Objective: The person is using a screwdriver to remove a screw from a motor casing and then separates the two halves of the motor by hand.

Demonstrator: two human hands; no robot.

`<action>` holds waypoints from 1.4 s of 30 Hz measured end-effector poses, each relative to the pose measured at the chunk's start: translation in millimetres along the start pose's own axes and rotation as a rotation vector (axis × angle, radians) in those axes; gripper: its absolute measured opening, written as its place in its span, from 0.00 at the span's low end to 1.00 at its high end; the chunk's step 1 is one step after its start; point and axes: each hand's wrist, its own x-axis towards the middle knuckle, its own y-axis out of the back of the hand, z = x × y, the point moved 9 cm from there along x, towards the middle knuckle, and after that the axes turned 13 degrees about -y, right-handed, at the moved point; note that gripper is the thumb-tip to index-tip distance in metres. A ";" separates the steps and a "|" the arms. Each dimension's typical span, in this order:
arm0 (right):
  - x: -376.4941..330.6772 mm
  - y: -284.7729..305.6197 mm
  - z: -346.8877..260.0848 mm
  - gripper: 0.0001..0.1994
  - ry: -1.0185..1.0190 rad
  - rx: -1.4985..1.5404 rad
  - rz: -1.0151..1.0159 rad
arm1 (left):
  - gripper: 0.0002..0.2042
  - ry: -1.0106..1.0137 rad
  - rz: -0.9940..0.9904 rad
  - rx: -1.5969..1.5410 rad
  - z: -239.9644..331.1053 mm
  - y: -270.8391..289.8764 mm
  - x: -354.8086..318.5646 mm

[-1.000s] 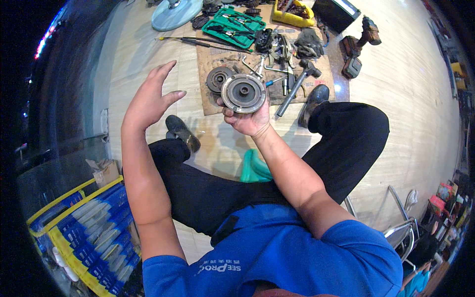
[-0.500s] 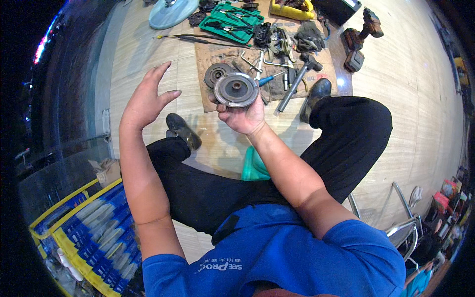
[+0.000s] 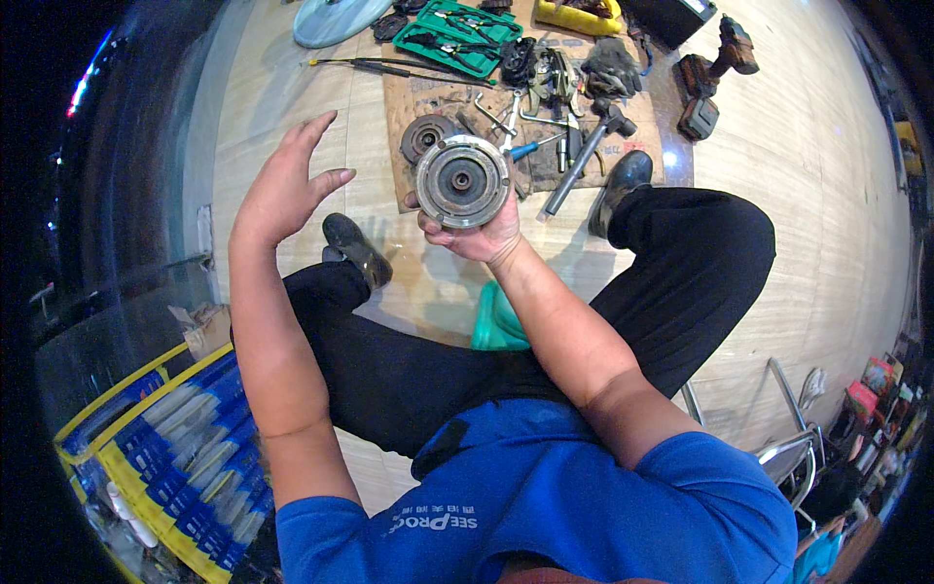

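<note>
My right hand [image 3: 486,237] grips a round grey metal part [image 3: 463,182] from below. The part has a pale outer rim, stepped rings and a small hub with a hole in its middle; its face is turned up toward me. To the left my left hand [image 3: 290,185] hangs in the air, empty, with thumb and fingers spread apart. A second, darker round metal disc [image 3: 426,136] lies on the cardboard sheet [image 3: 409,102], partly hidden behind the held part. Near it lies a screwdriver [image 3: 525,150] with a blue handle.
On the cardboard lie a hammer [image 3: 587,161], wrenches [image 3: 512,110] and grey gloves [image 3: 612,68]. Farther back are a green tool tray [image 3: 457,37] and a yellow container [image 3: 576,14]. A cordless power tool [image 3: 699,102] lies right. My shoes [image 3: 623,185] flank the cardboard; a green stool [image 3: 498,321] stands beneath me.
The round metal part has tilted so its face shows more fully, and its lower edge has come slightly nearer to me. My left hand has shifted a little but stays spread.
</note>
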 end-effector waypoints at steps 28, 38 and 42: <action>-0.6 12.4 7.6 0.47 -0.041 0.023 0.092 | 0.36 0.064 -0.007 -0.055 -4.9 5.0 -8.3; -0.7 13.5 7.8 0.49 -0.050 -0.020 0.098 | 0.36 0.069 -0.006 -0.048 -5.6 4.1 -8.1; -1.1 10.1 7.6 0.49 -0.035 -0.004 0.084 | 0.36 0.063 -0.003 -0.051 -3.6 5.2 -6.7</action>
